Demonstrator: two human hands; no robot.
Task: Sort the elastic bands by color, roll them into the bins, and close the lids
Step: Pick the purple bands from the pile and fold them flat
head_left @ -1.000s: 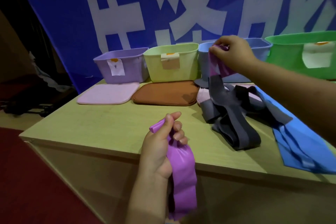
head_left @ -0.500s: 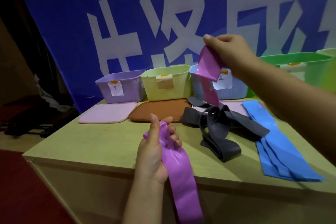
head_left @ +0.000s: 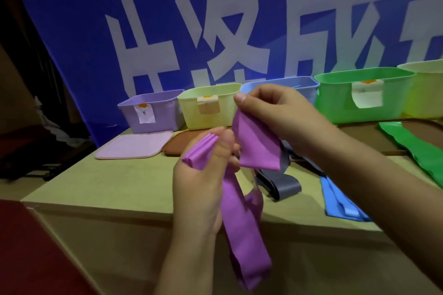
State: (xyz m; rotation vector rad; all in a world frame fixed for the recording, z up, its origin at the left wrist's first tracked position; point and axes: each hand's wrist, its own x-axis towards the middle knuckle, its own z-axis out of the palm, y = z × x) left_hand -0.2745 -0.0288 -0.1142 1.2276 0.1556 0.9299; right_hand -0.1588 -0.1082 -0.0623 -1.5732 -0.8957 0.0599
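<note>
My left hand point(head_left: 201, 182) grips one bunched end of a purple elastic band point(head_left: 242, 230), whose long loop hangs down past the table's front edge. My right hand point(head_left: 280, 112) pinches the band's other end, which hangs as a flat flap beside my left thumb. On the table behind lie a grey band point(head_left: 280, 182), a blue band point(head_left: 340, 201) and a green band point(head_left: 414, 143). Open bins line the back: purple bin point(head_left: 165, 112), yellow bin point(head_left: 208, 108), blue bin point(head_left: 309, 86), green bin point(head_left: 364, 98).
A pink lid point(head_left: 134, 145) and a brown lid point(head_left: 177, 143) lie flat in front of the purple and yellow bins. Another pale yellow bin point(head_left: 429, 88) stands at the far right. A blue banner with white characters rises behind. The wooden table point(head_left: 100, 184) ends at a front edge.
My right hand has come down and toward me with the band's far end, now close to my left hand. The left hand has risen slightly. The camera has tilted and moved closer.
</note>
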